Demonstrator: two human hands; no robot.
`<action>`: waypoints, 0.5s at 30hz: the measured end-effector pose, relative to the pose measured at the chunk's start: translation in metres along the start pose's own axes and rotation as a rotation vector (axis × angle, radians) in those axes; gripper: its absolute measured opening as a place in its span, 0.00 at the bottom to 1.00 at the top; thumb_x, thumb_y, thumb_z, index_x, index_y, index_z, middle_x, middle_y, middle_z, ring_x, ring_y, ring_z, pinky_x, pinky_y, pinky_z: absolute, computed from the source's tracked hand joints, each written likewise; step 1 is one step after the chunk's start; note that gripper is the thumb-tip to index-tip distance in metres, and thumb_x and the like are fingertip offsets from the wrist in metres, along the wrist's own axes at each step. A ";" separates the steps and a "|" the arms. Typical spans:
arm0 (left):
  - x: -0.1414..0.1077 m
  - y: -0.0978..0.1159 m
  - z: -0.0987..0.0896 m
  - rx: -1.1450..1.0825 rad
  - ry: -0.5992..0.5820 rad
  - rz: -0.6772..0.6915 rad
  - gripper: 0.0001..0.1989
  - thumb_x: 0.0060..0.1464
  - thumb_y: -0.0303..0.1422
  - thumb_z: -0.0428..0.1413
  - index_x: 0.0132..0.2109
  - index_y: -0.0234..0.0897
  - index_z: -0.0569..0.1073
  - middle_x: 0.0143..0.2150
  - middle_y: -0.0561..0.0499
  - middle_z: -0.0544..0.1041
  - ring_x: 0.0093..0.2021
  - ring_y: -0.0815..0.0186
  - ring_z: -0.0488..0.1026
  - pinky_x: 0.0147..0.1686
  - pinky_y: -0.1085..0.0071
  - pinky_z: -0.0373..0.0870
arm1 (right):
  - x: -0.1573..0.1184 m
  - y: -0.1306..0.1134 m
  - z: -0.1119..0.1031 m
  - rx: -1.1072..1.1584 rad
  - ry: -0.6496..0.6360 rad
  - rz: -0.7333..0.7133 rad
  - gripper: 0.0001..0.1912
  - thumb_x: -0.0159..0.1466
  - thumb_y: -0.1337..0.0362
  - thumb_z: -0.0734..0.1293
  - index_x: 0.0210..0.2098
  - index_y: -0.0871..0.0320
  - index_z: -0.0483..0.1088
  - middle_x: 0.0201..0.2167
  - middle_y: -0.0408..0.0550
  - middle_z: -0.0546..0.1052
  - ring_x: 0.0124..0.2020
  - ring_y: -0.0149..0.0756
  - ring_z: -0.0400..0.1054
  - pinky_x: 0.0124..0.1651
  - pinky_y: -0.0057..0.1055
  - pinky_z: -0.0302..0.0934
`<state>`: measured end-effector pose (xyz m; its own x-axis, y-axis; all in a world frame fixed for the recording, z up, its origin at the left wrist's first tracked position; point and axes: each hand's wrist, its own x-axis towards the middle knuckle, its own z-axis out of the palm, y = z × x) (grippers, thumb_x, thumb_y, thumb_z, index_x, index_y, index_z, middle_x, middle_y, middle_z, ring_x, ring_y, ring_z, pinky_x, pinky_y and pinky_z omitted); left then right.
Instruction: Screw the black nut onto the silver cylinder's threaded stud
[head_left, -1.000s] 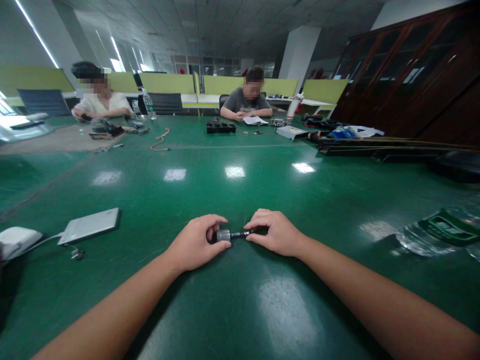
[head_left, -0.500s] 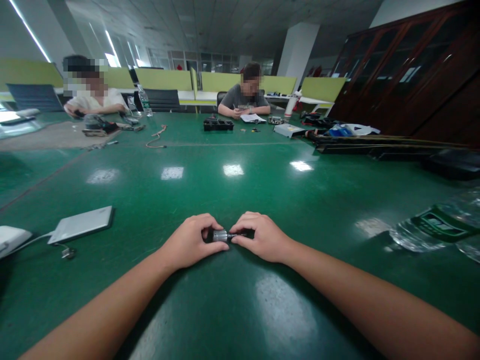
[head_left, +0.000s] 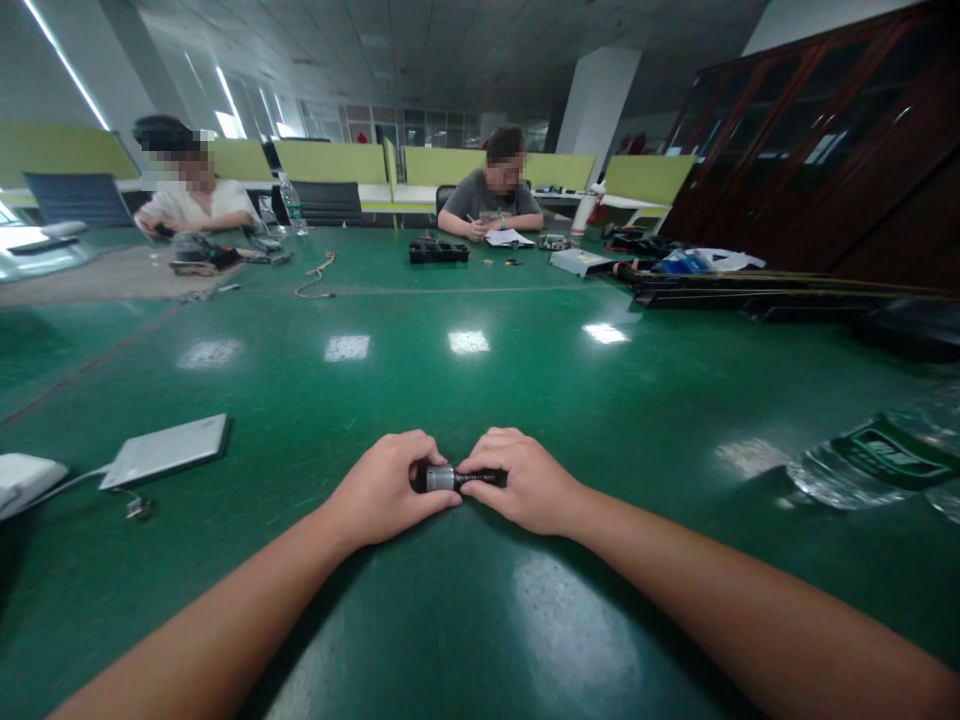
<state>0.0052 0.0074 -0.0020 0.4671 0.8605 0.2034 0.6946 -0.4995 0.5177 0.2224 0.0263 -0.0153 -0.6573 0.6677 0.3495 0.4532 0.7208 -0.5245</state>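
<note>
Head view, two-hand hold. Centred low over glossy green surface (contact w/ surface not clear): short silver cylindrical metal part w/ dark L end, lengthwise in line w/ thin dark ridged rod. L grip: narrow, thumb & fingers curled around silver part from near & far sides. R grip: narrower, thumb & fingertips pinched on rod close to silver part, remainder of rod lying toward R palm. Junction btwn silver part & rod partly hidden by fingertips; depth of fit not clear.

Handling (judged): small, stiff, prob. metal throughout; silver part prob. heavier, rod lighter. Smooth barrel poss. slippery; ridges on rod likely better for purchase. Not obviously fragile, though fine ridges poss. easily marred. Best held: silver part across mid-barrel; rod near junction, aligned coaxially to limit side load.

Nearby, on surface: to L, flat silver-grey rectangular slab & rounded white block; to R, clear plastic bottle w/ green label, well apart from both grips.
</note>
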 end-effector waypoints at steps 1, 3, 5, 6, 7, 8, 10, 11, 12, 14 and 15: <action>0.000 0.000 0.000 -0.001 0.000 -0.004 0.13 0.48 0.39 0.66 0.36 0.36 0.73 0.30 0.54 0.71 0.31 0.66 0.67 0.31 0.71 0.59 | 0.000 0.000 -0.001 0.003 0.006 -0.008 0.06 0.60 0.66 0.71 0.38 0.56 0.78 0.33 0.45 0.80 0.37 0.36 0.70 0.45 0.35 0.59; 0.000 0.001 0.000 0.000 -0.001 -0.015 0.14 0.47 0.39 0.66 0.35 0.36 0.73 0.30 0.54 0.71 0.31 0.66 0.67 0.31 0.71 0.59 | -0.001 0.001 -0.002 0.012 0.015 -0.023 0.06 0.60 0.67 0.72 0.38 0.56 0.78 0.32 0.45 0.80 0.36 0.36 0.70 0.44 0.35 0.59; 0.000 0.001 0.000 0.000 -0.002 -0.023 0.14 0.47 0.39 0.66 0.35 0.36 0.73 0.30 0.54 0.71 0.30 0.66 0.67 0.31 0.71 0.59 | -0.001 0.002 -0.003 0.022 0.018 -0.030 0.06 0.60 0.67 0.72 0.38 0.56 0.78 0.32 0.45 0.80 0.36 0.36 0.70 0.44 0.35 0.60; 0.000 0.001 0.000 0.000 -0.002 -0.025 0.14 0.47 0.39 0.66 0.35 0.36 0.73 0.29 0.54 0.71 0.30 0.66 0.67 0.31 0.71 0.59 | -0.001 0.003 -0.003 0.025 0.017 -0.028 0.06 0.59 0.67 0.72 0.37 0.56 0.78 0.32 0.45 0.80 0.36 0.36 0.70 0.44 0.35 0.60; 0.000 0.000 0.000 0.000 -0.002 -0.025 0.14 0.47 0.39 0.66 0.35 0.36 0.73 0.29 0.54 0.70 0.30 0.66 0.67 0.31 0.71 0.59 | -0.001 0.003 -0.004 0.026 0.015 -0.024 0.06 0.59 0.67 0.72 0.37 0.56 0.78 0.32 0.46 0.80 0.36 0.36 0.70 0.44 0.35 0.60; 0.000 0.000 0.000 -0.001 -0.003 -0.025 0.14 0.47 0.39 0.66 0.35 0.36 0.73 0.29 0.54 0.70 0.30 0.66 0.66 0.31 0.71 0.59 | -0.001 0.003 -0.004 0.026 0.011 -0.019 0.06 0.59 0.67 0.71 0.37 0.56 0.78 0.32 0.46 0.80 0.36 0.36 0.70 0.43 0.35 0.60; 0.000 0.000 0.000 -0.003 -0.007 -0.024 0.14 0.47 0.40 0.66 0.36 0.36 0.73 0.29 0.54 0.70 0.30 0.66 0.66 0.31 0.71 0.59 | -0.001 0.003 -0.004 0.028 0.006 -0.012 0.06 0.59 0.67 0.71 0.37 0.56 0.78 0.31 0.46 0.80 0.35 0.36 0.70 0.43 0.35 0.60; 0.000 0.000 0.000 -0.003 -0.008 -0.024 0.14 0.47 0.40 0.66 0.36 0.36 0.73 0.29 0.54 0.70 0.30 0.66 0.66 0.31 0.71 0.59 | -0.001 0.003 -0.005 0.028 0.004 -0.010 0.06 0.59 0.67 0.72 0.37 0.56 0.78 0.31 0.46 0.80 0.35 0.36 0.70 0.43 0.35 0.60; 0.000 0.000 0.000 -0.003 -0.009 -0.022 0.14 0.48 0.40 0.66 0.36 0.36 0.73 0.29 0.54 0.70 0.30 0.66 0.66 0.31 0.71 0.59 | -0.001 0.003 -0.005 0.028 0.003 -0.008 0.06 0.59 0.67 0.72 0.37 0.56 0.78 0.31 0.46 0.80 0.35 0.36 0.70 0.43 0.35 0.60; 0.000 0.000 0.000 -0.003 -0.010 -0.020 0.14 0.48 0.40 0.66 0.36 0.36 0.73 0.30 0.54 0.70 0.30 0.66 0.66 0.31 0.71 0.59 | -0.001 0.003 -0.005 0.029 0.001 -0.001 0.06 0.59 0.67 0.72 0.37 0.57 0.78 0.31 0.46 0.79 0.35 0.36 0.70 0.43 0.35 0.60; 0.000 -0.001 0.000 -0.003 -0.010 -0.019 0.14 0.48 0.40 0.66 0.36 0.36 0.73 0.30 0.54 0.70 0.30 0.66 0.66 0.31 0.71 0.59 | -0.001 0.003 -0.005 0.030 0.000 0.003 0.06 0.58 0.67 0.72 0.37 0.57 0.78 0.31 0.46 0.79 0.35 0.36 0.69 0.43 0.35 0.60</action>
<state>0.0044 0.0075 -0.0020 0.4598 0.8685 0.1852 0.7015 -0.4831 0.5239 0.2271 0.0288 -0.0128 -0.6560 0.6696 0.3483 0.4366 0.7130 -0.5486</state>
